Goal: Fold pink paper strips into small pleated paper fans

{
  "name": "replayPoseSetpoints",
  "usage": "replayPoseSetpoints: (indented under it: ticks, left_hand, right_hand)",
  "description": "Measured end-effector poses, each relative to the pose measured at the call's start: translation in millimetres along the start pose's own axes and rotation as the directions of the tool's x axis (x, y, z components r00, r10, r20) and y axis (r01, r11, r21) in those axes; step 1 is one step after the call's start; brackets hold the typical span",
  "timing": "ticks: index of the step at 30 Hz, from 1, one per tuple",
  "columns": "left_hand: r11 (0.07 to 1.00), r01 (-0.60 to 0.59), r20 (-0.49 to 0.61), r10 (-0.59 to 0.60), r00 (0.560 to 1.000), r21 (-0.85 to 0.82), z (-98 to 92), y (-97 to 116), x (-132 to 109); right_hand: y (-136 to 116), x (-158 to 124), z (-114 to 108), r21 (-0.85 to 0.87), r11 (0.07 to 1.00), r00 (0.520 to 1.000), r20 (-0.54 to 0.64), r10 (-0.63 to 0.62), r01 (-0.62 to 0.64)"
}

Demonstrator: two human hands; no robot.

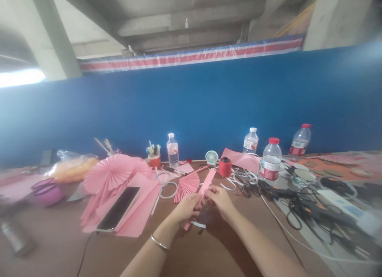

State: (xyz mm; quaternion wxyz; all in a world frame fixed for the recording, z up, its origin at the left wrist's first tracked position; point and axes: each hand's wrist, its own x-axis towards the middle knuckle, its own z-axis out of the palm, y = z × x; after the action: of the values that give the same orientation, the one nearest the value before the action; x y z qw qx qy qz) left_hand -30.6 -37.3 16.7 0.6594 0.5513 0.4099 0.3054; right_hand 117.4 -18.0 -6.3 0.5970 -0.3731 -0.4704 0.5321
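A narrow folded strip of pink paper [208, 181] slants up from between my two hands, low over the brown table. My left hand [188, 207], with a silver bangle on its wrist, is closed around the strip's lower part. Fingers of my right hand [220, 200] pinch the strip's right edge. Just beyond my left hand lies a pleated pink paper fan [187, 186], spread open. A short white strip [198, 225] rests on the table below my hands. My hands partly hide the strip's middle.
Pink sheets [137, 223] bear a phone [119, 208] at left, near round paper fans [109, 173]. A tape roll [168, 190], red round object [225, 167], small fan [211, 157] and water bottle [172, 150] stand beyond. Bottles [271, 161] and tangled cables [298, 201] crowd the right.
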Motion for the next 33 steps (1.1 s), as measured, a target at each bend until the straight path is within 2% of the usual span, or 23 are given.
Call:
replayPoseSetpoints:
  ticks: [1, 3, 5, 8, 10, 12, 14, 16, 18, 21, 23, 27, 31, 33]
  left_hand:
    - [1.000, -0.001, -0.008, 0.001, 1.000, 0.008, -0.4, -0.3, 0.3]
    - [0.999, 0.006, -0.003, -0.006, 1.000, 0.044, -1.9, -2.5, 1.1]
    - [0.996, 0.019, -0.002, -0.019, 1.000, 0.088, -4.3, -6.1, 2.3]
    - [0.991, 0.040, -0.029, -0.037, 0.999, 0.126, -8.6, -11.0, 4.4]
    - [0.990, 0.041, -0.075, -0.031, 0.997, 0.136, -11.4, -11.8, 6.2]
    - [0.992, 0.021, -0.143, -0.003, 0.990, 0.125, -13.5, -10.3, 8.2]
    - [0.995, -0.024, -0.208, 0.043, 0.977, 0.094, -14.1, -7.4, 9.7]
    - [0.995, -0.087, -0.249, 0.098, 0.963, 0.057, -13.3, -4.4, 10.1]
    - [0.989, -0.140, -0.267, 0.147, 0.952, 0.042, -12.1, -2.8, 9.7]
    - [0.982, -0.179, -0.305, 0.191, 0.933, 0.066, -12.6, -3.4, 9.8]
    - [0.977, -0.202, -0.358, 0.215, 0.909, 0.073, -14.6, -5.0, 11.6]
    - [0.972, -0.233, -0.422, 0.226, 0.878, 0.036, -16.2, -7.5, 15.4]
    - [0.975, -0.220, -0.330, 0.201, 0.922, -0.018, -13.0, -8.9, 14.0]
    - [0.974, -0.222, -0.309, 0.202, 0.930, -0.033, -12.0, -10.2, 13.3]
  right_hand:
    - [0.1, -1.9, 2.5, -0.040, 0.999, 0.999, 0.034, -0.013, 0.014]
    - [-0.4, -1.1, 0.7, -0.077, 0.995, 0.998, 0.003, -0.055, 0.055]
    - [-1.5, 5.5, -9.8, -0.058, 0.995, 0.988, -0.125, -0.089, 0.082]
    - [-2.5, 18.9, -32.6, -0.026, 0.992, 0.939, -0.319, -0.127, 0.125]
    - [-2.8, 24.3, -42.5, -0.023, 0.991, 0.922, -0.362, -0.134, 0.135]
    - [-3.0, 24.2, -42.8, -0.037, 0.993, 0.945, -0.305, -0.121, 0.115]
    - [-3.1, 18.6, -33.3, -0.076, 0.994, 0.981, -0.168, -0.096, 0.084]
    - [-2.7, 9.7, -18.5, -0.129, 0.989, 0.997, -0.009, -0.075, 0.073]
    - [-1.2, 0.9, -4.3, -0.236, 0.965, 0.988, 0.127, -0.087, 0.115]
    - [2.3, -6.9, 7.1, -0.486, 0.846, 0.964, 0.239, -0.114, 0.221]
    - [4.4, -8.1, 7.7, -0.531, 0.818, 0.964, 0.248, -0.099, 0.220]
    - [6.6, -7.0, 4.8, -0.442, 0.892, 0.974, 0.225, 0.006, 0.096]
    - [9.0, -7.2, 6.2, -0.455, 0.888, 0.987, 0.162, 0.000, 0.075]
    - [8.9, -8.5, 7.1, -0.503, 0.860, 0.989, 0.144, -0.023, 0.093]
